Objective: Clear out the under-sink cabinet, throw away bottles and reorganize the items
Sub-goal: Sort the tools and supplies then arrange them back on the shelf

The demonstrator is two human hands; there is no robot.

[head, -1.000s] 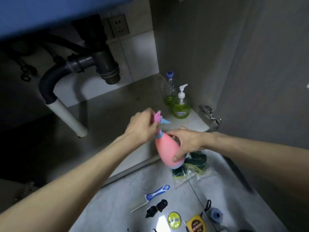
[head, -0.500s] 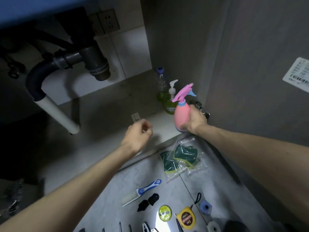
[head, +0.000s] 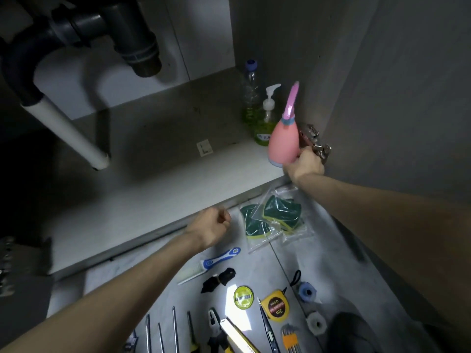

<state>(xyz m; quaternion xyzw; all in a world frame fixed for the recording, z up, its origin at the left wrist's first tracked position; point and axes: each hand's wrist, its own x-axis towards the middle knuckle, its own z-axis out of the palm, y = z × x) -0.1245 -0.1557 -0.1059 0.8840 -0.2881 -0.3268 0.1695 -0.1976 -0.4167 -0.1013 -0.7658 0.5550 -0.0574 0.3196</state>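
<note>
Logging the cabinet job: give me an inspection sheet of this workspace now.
Surface: grey cabinet floor, a small tag lying on it.
Job's things: pink spray bottle, pump soap bottle and clear bottle along the right wall.
Clutter: bagged sponges, tape measure, pliers and screwdrivers on the floor.
Hands: right hand grips the spray bottle's base; left hand curled, empty.
Cables: nothing seen.
Surroundings: drain pipe, door hinge.
</note>
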